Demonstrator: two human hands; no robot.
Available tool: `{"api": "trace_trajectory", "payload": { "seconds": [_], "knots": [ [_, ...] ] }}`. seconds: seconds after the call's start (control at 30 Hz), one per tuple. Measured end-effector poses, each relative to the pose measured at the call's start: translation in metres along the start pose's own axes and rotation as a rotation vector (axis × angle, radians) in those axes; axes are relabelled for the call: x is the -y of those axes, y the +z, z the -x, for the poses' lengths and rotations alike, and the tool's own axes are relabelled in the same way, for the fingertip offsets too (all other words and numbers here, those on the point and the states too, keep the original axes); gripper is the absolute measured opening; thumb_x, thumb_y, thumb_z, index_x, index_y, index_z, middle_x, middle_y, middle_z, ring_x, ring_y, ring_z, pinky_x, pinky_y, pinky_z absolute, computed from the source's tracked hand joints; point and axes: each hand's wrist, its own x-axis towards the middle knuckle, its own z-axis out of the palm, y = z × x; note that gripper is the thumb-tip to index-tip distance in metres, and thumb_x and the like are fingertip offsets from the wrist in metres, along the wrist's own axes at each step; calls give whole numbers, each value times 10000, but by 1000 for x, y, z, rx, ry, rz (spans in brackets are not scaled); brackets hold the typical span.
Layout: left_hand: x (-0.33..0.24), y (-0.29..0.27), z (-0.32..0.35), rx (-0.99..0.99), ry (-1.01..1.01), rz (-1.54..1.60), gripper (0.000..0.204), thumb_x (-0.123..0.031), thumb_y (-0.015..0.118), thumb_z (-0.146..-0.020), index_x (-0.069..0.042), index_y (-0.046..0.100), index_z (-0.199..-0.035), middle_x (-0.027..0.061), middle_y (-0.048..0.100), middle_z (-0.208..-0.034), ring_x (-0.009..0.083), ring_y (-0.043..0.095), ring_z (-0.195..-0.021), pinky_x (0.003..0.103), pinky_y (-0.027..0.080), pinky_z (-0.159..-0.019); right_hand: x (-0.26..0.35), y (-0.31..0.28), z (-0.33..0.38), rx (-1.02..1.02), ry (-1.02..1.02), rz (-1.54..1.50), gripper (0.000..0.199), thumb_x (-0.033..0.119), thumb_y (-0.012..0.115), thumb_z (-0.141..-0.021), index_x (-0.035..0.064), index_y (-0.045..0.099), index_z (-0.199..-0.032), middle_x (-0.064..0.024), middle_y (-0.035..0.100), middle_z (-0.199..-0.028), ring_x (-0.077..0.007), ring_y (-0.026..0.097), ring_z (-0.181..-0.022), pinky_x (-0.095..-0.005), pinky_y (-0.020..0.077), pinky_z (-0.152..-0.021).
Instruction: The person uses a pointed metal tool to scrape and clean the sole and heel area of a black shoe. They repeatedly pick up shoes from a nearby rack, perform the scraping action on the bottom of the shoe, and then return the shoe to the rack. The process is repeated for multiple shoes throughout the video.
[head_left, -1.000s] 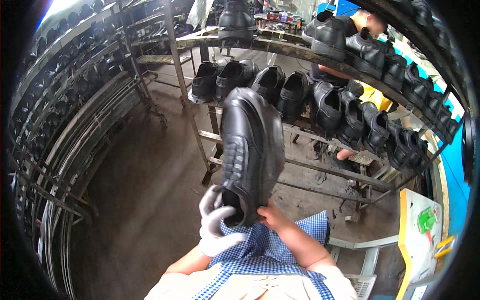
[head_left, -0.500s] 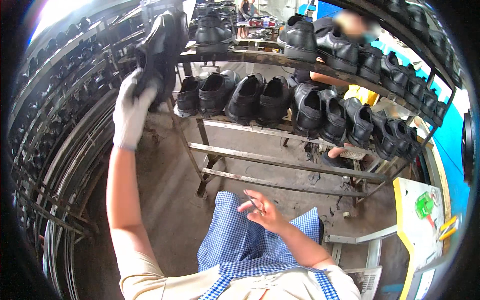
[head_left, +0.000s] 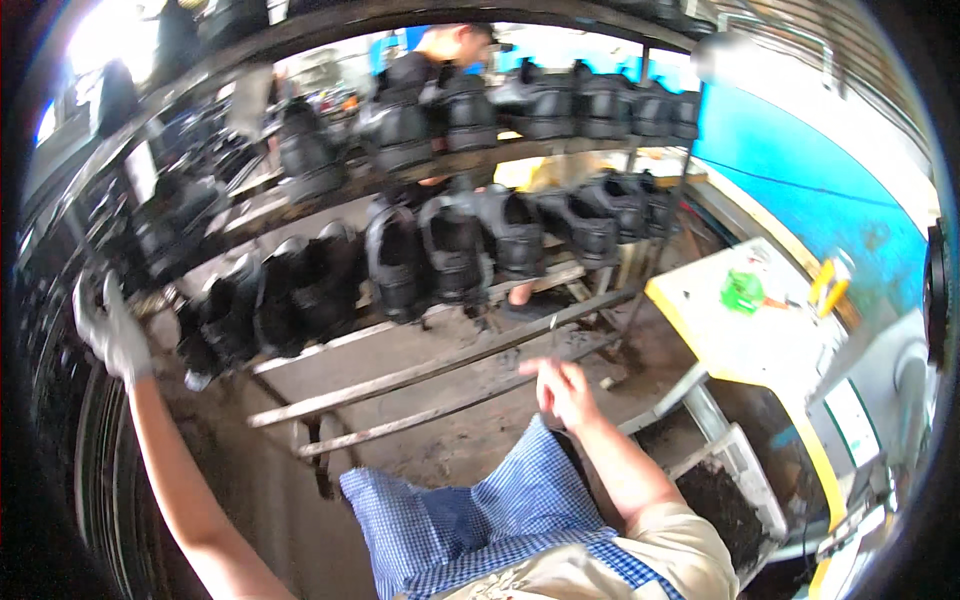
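Note:
My left hand (head_left: 110, 328), in a white glove, is stretched far out to the left against a dark wire rack (head_left: 60, 400). The picture is blurred there, so I cannot tell whether it holds anything. My bare right hand (head_left: 565, 388) hovers over my lap with fingers loosely apart and nothing in it. A blue checked apron (head_left: 470, 510) covers my knees. In front of me stands a metal shelf rack (head_left: 420, 375) with rows of black shoes (head_left: 455, 250), the nearest row just right of my left hand.
A person (head_left: 440, 60) stands behind the shoe rack at the top. To the right is a white table with a yellow edge (head_left: 730, 345), holding a green object (head_left: 742, 292) and yellow tools. A blue wall (head_left: 800, 150) runs behind it.
My left hand, raised with a black shoe half a second ago, has come down to the left rack, and the shoe is no longer clearly in it. The view has swung right.

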Motion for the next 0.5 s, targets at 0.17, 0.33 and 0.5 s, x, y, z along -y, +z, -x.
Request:
{"api": "trace_trajectory", "payload": {
  "seconds": [0.17,0.33,0.5],
  "knots": [
    [-51,-31,119,302,93,247,441,-139,534,-1013,1,417,-1414,146,452,-1440,248,474,-1284,373,353,-1108,91,-69,-89,-633,-480,-210,367,344,473,-1048,23,648,-1087,15,560,-777,-34,394,-458,-187,289,-408],
    [-39,-79,268,802,-233,411,389,-141,570,-991,4,479,-1340,110,585,-1239,188,579,-1110,334,481,-959,162,-183,-190,-972,-664,-15,359,204,699,-890,1,642,-1181,-22,632,-897,-87,516,-599,-257,405,-547],
    [-45,-109,386,943,-687,431,384,-82,583,-960,25,498,-1319,117,644,-1149,185,621,-1041,327,495,-938,188,-333,-277,-1200,-499,516,764,250,840,-719,-15,528,-1364,-111,638,-1191,-163,626,-760,-315,511,-646]
  ]
}}
